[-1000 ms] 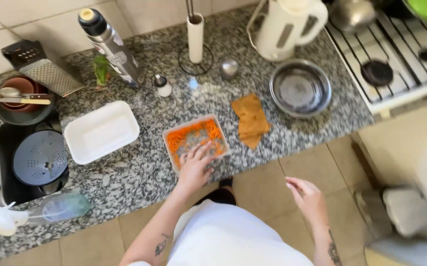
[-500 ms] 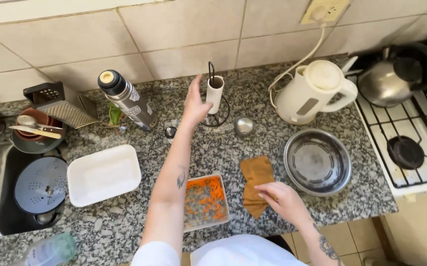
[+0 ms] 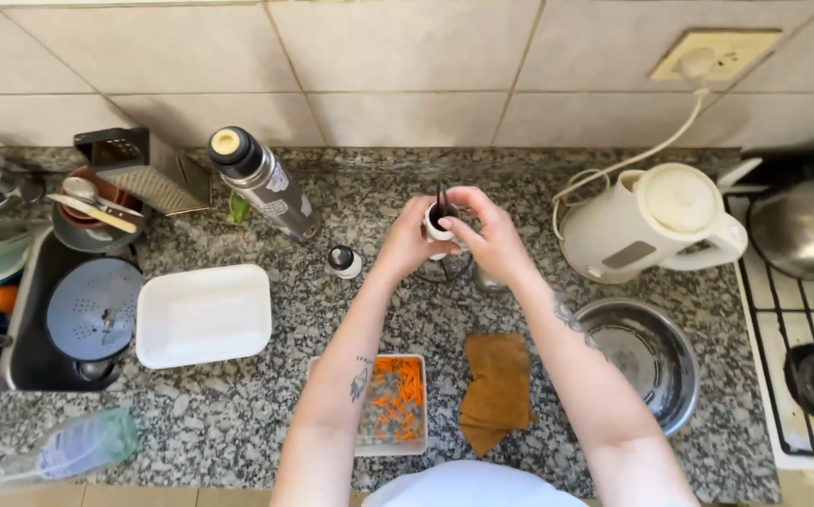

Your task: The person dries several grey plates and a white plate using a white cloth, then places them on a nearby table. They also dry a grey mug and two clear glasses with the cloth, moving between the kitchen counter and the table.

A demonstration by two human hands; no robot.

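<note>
At the worktop's [image 3: 238, 413] 12 o'clock edge, your left hand [image 3: 405, 246] and right hand [image 3: 493, 239] are both closed around the small white holder [image 3: 438, 225], lifted just above its wire stand [image 3: 444, 272]. The grip looks shallow; if a finger slips, the holder could drop onto the shaker [image 3: 342, 262] at 9 o'clock or the carrot tray [image 3: 390, 404] at 6. Your right elbow hangs over the steel bowl [image 3: 646, 361].

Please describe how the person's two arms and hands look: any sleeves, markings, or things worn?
Both forearms are bare, with no sleeves reaching them. The left forearm carries a small dark tattoo, and the right forearm carries another dark tattoo. On the left hand and right hand no gloves or watch show.
</note>
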